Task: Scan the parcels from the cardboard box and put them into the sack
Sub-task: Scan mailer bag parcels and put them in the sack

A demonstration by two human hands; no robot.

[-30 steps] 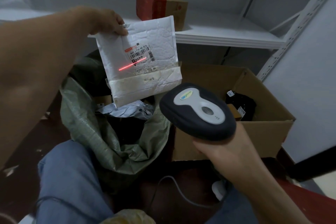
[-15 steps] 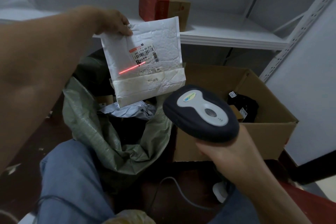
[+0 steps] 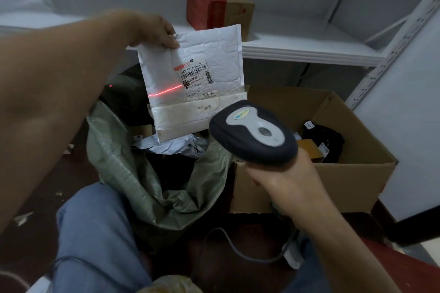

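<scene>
White shelf (image 3: 309,52) behind sack (image 3: 123,157). Padded mailer (image 3: 204,50) held above sack, top corner pinched by left grip (image 3: 154,31). Scanner (image 3: 254,133) clasped in right grip (image 3: 285,185), right of sack. Laser line (image 3: 164,91) seen below barcode (image 3: 194,74); beam should be raised onto bars.

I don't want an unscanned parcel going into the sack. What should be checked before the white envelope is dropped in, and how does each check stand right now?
1. Grip: ok, the left hand pinches the white envelope by its top corner.
2. Aim: ok, the right hand holds the scanner pointed towards the envelope.
3. Beam on code: not ok, the red laser line lies below and left of the barcode.
4. Scan registered: cannot tell.
5. Drop zone: ok, the sack stands open below the envelope.
</scene>
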